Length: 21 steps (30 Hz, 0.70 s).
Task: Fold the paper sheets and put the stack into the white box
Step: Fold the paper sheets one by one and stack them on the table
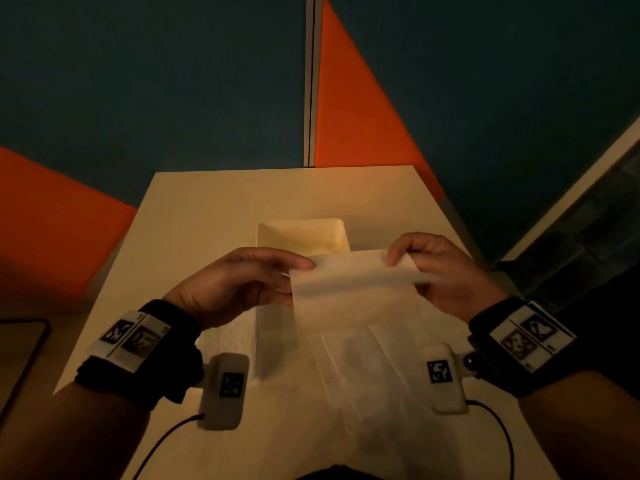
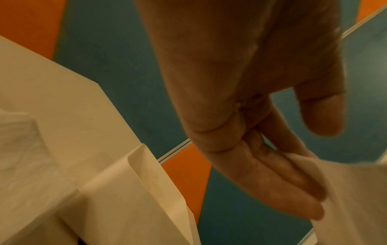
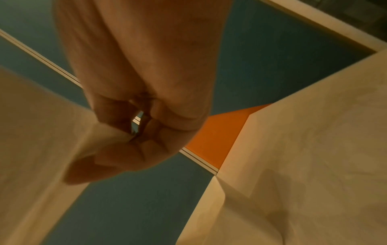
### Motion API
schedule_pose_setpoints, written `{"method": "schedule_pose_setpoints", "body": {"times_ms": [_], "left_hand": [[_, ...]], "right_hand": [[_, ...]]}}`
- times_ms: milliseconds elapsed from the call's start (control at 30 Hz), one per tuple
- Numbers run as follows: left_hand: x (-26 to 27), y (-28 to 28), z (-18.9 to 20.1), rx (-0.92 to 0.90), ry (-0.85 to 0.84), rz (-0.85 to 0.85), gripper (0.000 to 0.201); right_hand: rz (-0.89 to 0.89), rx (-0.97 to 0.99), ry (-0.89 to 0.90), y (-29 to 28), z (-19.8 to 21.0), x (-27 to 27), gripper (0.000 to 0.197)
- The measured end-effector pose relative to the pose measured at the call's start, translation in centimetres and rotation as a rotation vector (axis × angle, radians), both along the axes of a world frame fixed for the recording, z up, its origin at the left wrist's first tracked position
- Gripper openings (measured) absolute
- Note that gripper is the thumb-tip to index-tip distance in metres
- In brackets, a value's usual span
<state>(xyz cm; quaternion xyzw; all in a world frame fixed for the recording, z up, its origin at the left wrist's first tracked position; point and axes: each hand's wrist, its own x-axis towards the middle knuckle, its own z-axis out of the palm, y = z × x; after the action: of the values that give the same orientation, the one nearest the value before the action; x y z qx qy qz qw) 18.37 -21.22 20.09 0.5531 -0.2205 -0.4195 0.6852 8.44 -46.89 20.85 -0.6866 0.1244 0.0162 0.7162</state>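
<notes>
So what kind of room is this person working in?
Probably an office cubicle or a partitioned workstation, though that is a guess. A plain pale table stands against teal and orange partition panels joined by a metal strip. The light is dim.

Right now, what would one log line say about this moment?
stage: folding | left hand: pinches paper sheet | right hand: pinches sheet | white box: behind sheet, open

A pale table (image 1: 194, 216) under dim, warm light.
On it: an open white box (image 1: 301, 235) and spread paper sheets (image 1: 363, 368).
</notes>
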Motion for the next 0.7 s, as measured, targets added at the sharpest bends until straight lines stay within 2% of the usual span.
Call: {"method": "schedule_pose_setpoints", "body": {"times_ms": [133, 267, 300, 400, 467, 533, 633, 700], "left_hand": [[-0.1, -0.3, 0.3, 0.039, 0.001, -0.106, 0.050], [-1.0, -1.9, 0.4, 0.061, -0.011, -0.131, 0.022], [-1.2, -2.3, 0.4, 0.075, -0.027, -0.124, 0.021], [-1.7, -3.0, 0.0, 0.113, -0.068, -0.039, 0.027], [-1.6, -2.6, -0.6, 0.147, -0.085, 0.089, 0.025], [-1.3, -1.6, -1.4, 0.186, -0.071, 0.245, 0.026], [-1.0, 0.8, -2.9, 0.236, -0.045, 0.424, 0.025], [-0.8, 2.3, -4.3, 0.305, -0.020, 0.508, 0.026]], "right_hand": [[0.144, -0.083, 0.016, -0.2, 0.8, 0.6, 0.050], [0.305, -0.118, 0.005, 1.1, 1.3, 1.4, 0.052], [0.333, -0.126, 0.000, 1.5, 1.4, 1.5, 0.051], [0.361, -0.104, 0.008, 2.0, 1.1, 1.7, 0.036], [0.268, -0.057, 0.041, 1.4, 0.4, 1.6, 0.023], [0.072, -0.094, 0.105, 0.1, -1.2, 1.5, 0.023], [-0.189, -0.416, 0.311, -2.4, -5.7, 1.0, 0.022], [-0.212, -0.600, 0.478, -3.7, -9.1, 0.3, 0.030]]}}
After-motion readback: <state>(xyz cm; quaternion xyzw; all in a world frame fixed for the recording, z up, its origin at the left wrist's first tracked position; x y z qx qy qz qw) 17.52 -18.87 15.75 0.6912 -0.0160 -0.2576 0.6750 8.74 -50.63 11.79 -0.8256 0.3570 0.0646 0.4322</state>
